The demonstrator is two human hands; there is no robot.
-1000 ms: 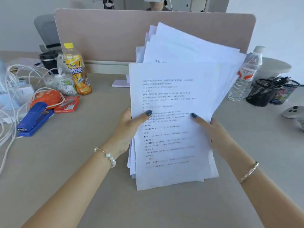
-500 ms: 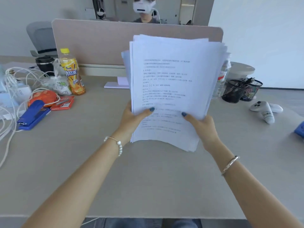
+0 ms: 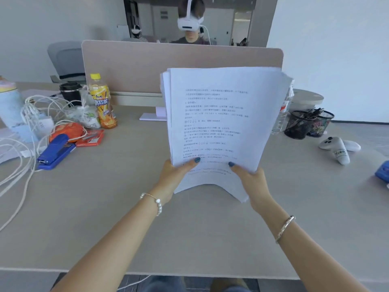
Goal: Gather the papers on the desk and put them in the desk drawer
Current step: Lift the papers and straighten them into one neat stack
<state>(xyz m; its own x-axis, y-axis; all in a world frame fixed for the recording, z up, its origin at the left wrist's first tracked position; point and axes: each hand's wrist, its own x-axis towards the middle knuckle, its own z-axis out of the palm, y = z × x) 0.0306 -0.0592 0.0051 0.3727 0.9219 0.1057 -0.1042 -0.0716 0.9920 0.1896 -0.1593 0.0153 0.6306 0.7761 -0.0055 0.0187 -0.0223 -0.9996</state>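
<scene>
A thick stack of white printed papers (image 3: pixel 219 123) stands nearly upright above the middle of the beige desk (image 3: pixel 105 218). My left hand (image 3: pixel 174 175) grips its lower left edge, thumb on the front sheet. My right hand (image 3: pixel 252 182) grips its lower right edge the same way. The bottom of the stack bows toward the desk surface. No drawer is visible in this view.
Left side holds a blue stapler (image 3: pixel 55 151), orange bottle (image 3: pixel 102 102), red packets (image 3: pixel 90 138), white cables (image 3: pixel 19 157) and a black cup (image 3: pixel 70 93). Right side has mesh pen holders (image 3: pixel 307 124), white controllers (image 3: pixel 339 149), a water bottle (image 3: pixel 284 110). A partition (image 3: pixel 130 68) stands behind; a person sits beyond it.
The fanned sheets have been squared into a tidier upright stack, and both hands slid lower on it. My view has pulled back, showing the desk's front edge.
</scene>
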